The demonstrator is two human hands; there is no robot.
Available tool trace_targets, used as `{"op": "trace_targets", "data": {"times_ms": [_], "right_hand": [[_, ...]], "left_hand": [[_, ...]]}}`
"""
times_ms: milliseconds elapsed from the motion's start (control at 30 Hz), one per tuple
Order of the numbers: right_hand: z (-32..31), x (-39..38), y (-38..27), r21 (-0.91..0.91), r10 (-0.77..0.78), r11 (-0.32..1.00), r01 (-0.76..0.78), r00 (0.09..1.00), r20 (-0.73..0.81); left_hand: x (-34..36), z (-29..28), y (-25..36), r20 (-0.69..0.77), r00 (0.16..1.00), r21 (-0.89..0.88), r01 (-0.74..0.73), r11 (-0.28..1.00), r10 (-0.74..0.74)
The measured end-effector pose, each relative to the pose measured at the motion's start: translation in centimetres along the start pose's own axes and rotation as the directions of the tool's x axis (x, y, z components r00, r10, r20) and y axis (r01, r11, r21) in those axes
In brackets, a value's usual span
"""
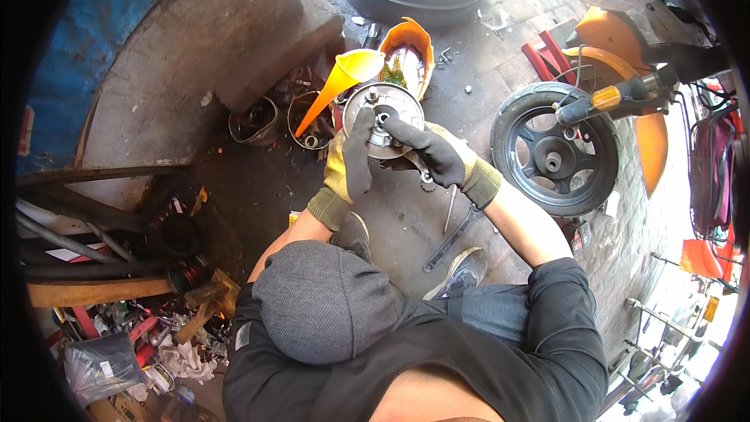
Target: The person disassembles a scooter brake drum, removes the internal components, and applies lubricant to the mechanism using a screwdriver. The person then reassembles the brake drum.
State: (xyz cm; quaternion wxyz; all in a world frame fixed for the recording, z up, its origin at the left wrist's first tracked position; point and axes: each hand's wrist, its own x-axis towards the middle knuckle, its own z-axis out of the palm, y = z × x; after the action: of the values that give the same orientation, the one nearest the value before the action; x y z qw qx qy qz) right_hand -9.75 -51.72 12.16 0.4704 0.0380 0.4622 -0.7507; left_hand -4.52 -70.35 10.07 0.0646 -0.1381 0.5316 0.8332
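Note:
I hold a round silver brake plate (402, 101) with a hole at its centre, in front of me and above the floor. My left hand (353, 160), in a yellow and dark grey work glove, grips its left side with the thumb lying across the face. From the right, my gloved right hand (439, 155) holds the lower edge, its fingers or thumb reaching close to the centre hole. A small metal lever (422, 170) sticks out below the plate by the right hand. The plate's underside and the fingers behind it are hidden.
Beyond the plate, an orange funnel (344, 76) leans over a bucket of parts (303, 113), beside a cut orange container (422, 47). A scooter wheel (508, 148) stands at right. A wrench (453, 238) lies near my right shoe (467, 267). Clutter (183, 359) fills the left.

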Motion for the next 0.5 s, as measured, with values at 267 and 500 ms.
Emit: {"op": "trace_targets", "data": {"times_ms": [267, 500], "right_hand": [[0.21, 0.04, 0.19, 0.005, 0.047, 0.999, -0.046, 0.999, -0.025], [0.73, -0.18, 0.68, 0.016, 0.015, 1.000, -0.014, 0.998, -0.054]], "left_hand": [[-0.78, 0.33, 0.43, -0.044, 0.999, 0.101, 0.002, 0.995, 0.002], [-0.61, 0.04, -0.07, -0.065, 0.998, -0.013, 0.024, 1.000, -0.025]]}}
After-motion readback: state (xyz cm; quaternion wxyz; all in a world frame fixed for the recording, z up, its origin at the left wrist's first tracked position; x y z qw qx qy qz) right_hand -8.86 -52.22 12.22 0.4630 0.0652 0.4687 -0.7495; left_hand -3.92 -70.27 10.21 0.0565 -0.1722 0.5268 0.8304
